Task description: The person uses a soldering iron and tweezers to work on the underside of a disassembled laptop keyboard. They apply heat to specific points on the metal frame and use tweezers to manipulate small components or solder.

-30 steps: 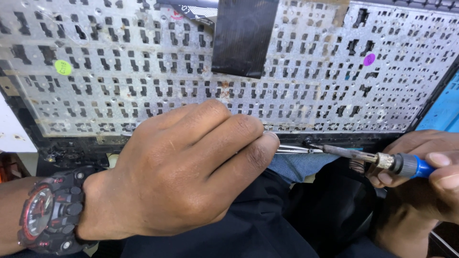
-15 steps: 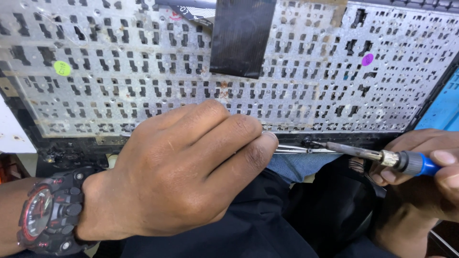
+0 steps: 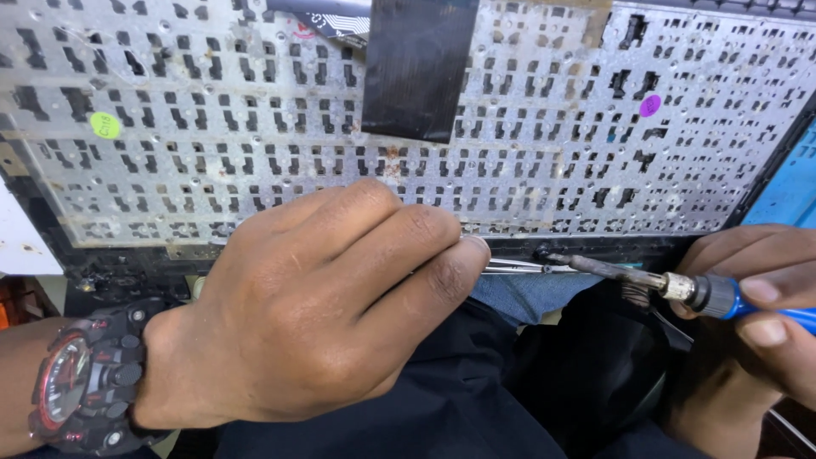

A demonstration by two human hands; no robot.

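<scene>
A perforated metal keyboard backplate [image 3: 255, 127] in a black frame fills the top of the view, tilted toward me. My left hand [image 3: 323, 314], with a black and red wristwatch [image 3: 85, 387], is closed on thin metal tweezers [image 3: 514, 267] whose tips reach the plate's lower edge. My right hand [image 3: 765, 306] grips a blue-handled soldering iron [image 3: 680, 287]. Its dark tip [image 3: 552, 257] touches the black lower frame right beside the tweezer tips.
A wide black ribbon cable [image 3: 421, 68] hangs over the plate's top middle. A green round sticker [image 3: 104, 126] and a purple one [image 3: 650, 105] sit on the plate. A blue mat [image 3: 790, 187] shows at right, dark cloth [image 3: 510, 399] below.
The soldering iron tip has slid left along the plate's lower edge, closer to the tweezer tips. My left hand has stayed put.
</scene>
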